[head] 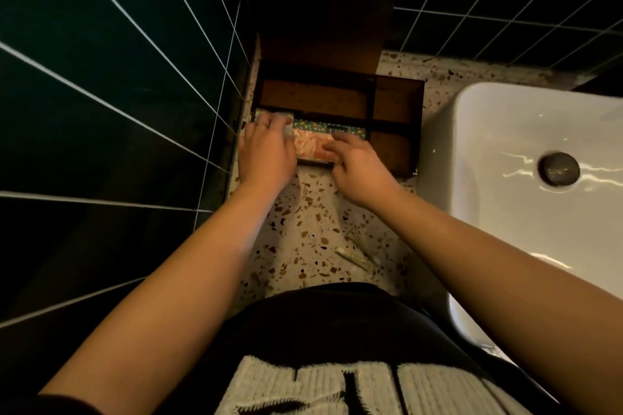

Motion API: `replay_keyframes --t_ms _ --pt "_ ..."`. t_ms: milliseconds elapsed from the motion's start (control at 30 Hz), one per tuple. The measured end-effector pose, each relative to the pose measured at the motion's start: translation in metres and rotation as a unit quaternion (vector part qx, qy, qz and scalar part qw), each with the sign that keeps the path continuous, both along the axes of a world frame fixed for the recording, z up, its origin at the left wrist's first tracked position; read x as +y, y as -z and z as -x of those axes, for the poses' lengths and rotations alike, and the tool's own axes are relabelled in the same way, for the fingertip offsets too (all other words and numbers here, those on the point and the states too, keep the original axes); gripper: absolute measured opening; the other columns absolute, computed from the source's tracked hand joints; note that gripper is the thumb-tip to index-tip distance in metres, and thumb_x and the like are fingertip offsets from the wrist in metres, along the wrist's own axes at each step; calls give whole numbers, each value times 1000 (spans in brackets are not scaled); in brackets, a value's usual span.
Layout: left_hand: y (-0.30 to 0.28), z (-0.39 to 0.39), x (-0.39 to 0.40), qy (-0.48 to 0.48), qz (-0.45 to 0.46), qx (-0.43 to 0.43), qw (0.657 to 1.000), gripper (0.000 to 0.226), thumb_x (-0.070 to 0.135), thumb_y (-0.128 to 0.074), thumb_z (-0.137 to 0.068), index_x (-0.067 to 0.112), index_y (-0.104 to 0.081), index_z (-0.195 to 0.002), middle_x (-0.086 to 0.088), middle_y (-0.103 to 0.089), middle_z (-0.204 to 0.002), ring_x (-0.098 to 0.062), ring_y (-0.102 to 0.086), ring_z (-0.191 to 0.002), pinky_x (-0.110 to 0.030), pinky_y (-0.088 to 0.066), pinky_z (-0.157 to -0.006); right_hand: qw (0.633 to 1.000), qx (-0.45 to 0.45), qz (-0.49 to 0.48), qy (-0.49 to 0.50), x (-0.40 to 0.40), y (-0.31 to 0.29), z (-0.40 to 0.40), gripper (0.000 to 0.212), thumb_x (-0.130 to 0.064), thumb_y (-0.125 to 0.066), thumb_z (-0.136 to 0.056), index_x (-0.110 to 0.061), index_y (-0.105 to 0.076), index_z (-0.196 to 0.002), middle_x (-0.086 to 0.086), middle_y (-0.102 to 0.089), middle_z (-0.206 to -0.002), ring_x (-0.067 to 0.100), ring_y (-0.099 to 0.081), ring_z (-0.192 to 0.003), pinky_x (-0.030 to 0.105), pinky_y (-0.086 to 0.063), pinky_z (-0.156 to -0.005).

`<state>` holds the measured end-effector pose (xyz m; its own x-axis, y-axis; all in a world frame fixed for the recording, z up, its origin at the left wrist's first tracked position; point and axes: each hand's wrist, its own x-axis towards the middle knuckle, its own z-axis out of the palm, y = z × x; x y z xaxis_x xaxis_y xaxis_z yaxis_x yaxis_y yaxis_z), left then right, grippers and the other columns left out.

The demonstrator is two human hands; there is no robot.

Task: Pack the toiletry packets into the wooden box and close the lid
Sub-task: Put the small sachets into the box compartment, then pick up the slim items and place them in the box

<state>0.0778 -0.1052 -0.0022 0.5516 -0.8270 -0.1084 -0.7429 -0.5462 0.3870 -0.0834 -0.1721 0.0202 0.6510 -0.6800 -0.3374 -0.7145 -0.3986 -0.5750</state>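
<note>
A dark wooden box [397,104] with dividers sits on the terrazzo counter against the tiled wall, its lid [323,27] standing upright behind it. Patterned toiletry packets [312,145], pink and green, lie in the front left compartment. My left hand [266,148] rests on the packets' left end, with fingers curled over them. My right hand [357,162] presses on their right end. The rear and right compartments show bare wood. Two thin pale packets [354,258] lie loose on the counter nearer to me.
A white basin [526,178] with a metal drain plug [558,168] fills the right side, close beside the box. Dark green tiled walls [118,94] stand on the left and at the back. The terrazzo counter [303,222] runs as a narrow strip between wall and basin.
</note>
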Motion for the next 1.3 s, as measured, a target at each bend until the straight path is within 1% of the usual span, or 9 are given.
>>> replay_keyframes --t_ms 100,233,433,600,700,800,1100,1200,1300 --pt "-10 22 16 21 47 64 997 22 23 -56 -97 21 -58 -118 -1 -61 -117 -23 -58 -107 -45 -53 -88 999 -21 16 45 12 -16 30 38 -7 -50 -95 -11 -60 -132 10 -55 -135 27 -53 -124 33 -43 -102" --pt "0 48 46 74 -3 138 988 14 25 -56 -98 23 -61 -111 7 -59 -102 -14 -60 -91 -37 -55 -77 998 25 -27 47 33 -17 57 35 -10 -53 -96 -13 -60 -130 10 -60 -130 25 -60 -115 36 -51 -98" --pt "15 81 82 198 -76 196 957 20 32 -60 -93 23 -65 -110 5 -63 -104 -14 -61 -94 -40 -55 -84 993 99 -48 37 67 -2 85 37 -10 -51 -94 -9 -55 -131 14 -56 -130 32 -60 -113 43 -53 -94" --pt "19 90 89 252 -131 177 942 30 39 -63 -89 25 -66 -115 4 -62 -111 -16 -62 -100 -37 -55 -85 985 168 -20 -25 84 15 90 28 -12 -55 -94 -10 -52 -122 15 -53 -122 35 -57 -110 43 -51 -84" --pt "22 96 91 269 -147 169 937 33 34 -67 -87 24 -66 -119 2 -59 -116 -18 -60 -105 -38 -53 -88 976 210 10 -65 86 17 91 32 -17 -59 -94 -10 -50 -124 16 -51 -127 35 -54 -114 44 -51 -82" --pt "23 100 92 284 -149 152 935 32 31 -71 -85 24 -69 -116 2 -59 -115 -19 -58 -107 -37 -51 -89 968 228 39 -94 85 15 91 34 -10 -59 -92 -10 -51 -124 14 -51 -128 34 -55 -115 42 -51 -79" --pt "28 103 95 271 -131 130 945 25 32 -72 -86 27 -67 -110 7 -57 -111 -14 -54 -104 -30 -46 -84 976 210 14 -63 82 23 92 30 -6 -56 -92 -8 -50 -121 16 -56 -120 34 -62 -100 41 -54 -76" --pt "26 97 95 234 -122 170 950 19 30 -71 -88 25 -66 -105 6 -58 -107 -14 -57 -98 -32 -50 -84 983 182 -26 -15 79 22 91 29 -18 -60 -92 -10 -51 -118 14 -57 -117 31 -61 -98 41 -55 -79" --pt "21 86 93 149 -99 261 949 13 21 -73 -88 20 -67 -99 3 -65 -99 -16 -62 -88 -31 -51 -79 987 136 -71 45 72 13 87 26 -20 -66 -90 -13 -53 -111 7 -59 -106 25 -60 -93 38 -56 -80"
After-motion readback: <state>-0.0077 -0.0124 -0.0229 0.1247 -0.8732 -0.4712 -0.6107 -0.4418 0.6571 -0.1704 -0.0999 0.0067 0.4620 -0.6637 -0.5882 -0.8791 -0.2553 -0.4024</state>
